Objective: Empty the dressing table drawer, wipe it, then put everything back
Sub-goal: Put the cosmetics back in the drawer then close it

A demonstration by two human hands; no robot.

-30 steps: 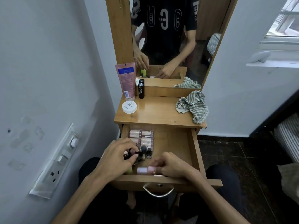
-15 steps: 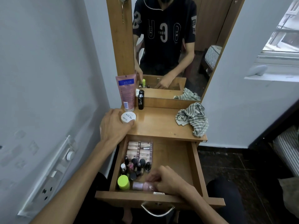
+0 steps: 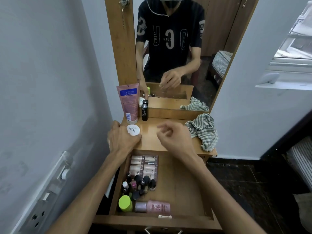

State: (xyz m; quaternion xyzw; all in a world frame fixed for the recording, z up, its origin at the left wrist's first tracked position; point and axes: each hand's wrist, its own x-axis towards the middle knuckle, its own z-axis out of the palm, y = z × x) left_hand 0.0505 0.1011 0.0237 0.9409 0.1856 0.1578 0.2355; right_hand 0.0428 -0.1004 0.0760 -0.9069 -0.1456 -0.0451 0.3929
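Note:
The dressing table drawer [image 3: 183, 191] is pulled open below me. Along its left side lie a pack of pale tubes [image 3: 144, 166], several small nail polish bottles [image 3: 138, 183] and a green-capped container [image 3: 125, 203]. A pink bottle [image 3: 157, 207] lies on its side at the front. On the tabletop [image 3: 152, 141], my left hand [image 3: 120, 140] wraps around a white round jar [image 3: 133, 129]. My right hand [image 3: 174, 138] hovers over the middle of the tabletop, fingers loosely curled and holding nothing.
A pink tube [image 3: 129, 103] and a black stick [image 3: 144, 112] stand at the back left against the mirror [image 3: 177, 48]. A striped cloth [image 3: 204, 130] lies crumpled on the tabletop's right end. The wall with a socket panel [image 3: 47, 196] is close on the left.
My left hand left the drawer and went up to the white jar. My right hand let go of the pink bottle in the drawer and rose over the tabletop.

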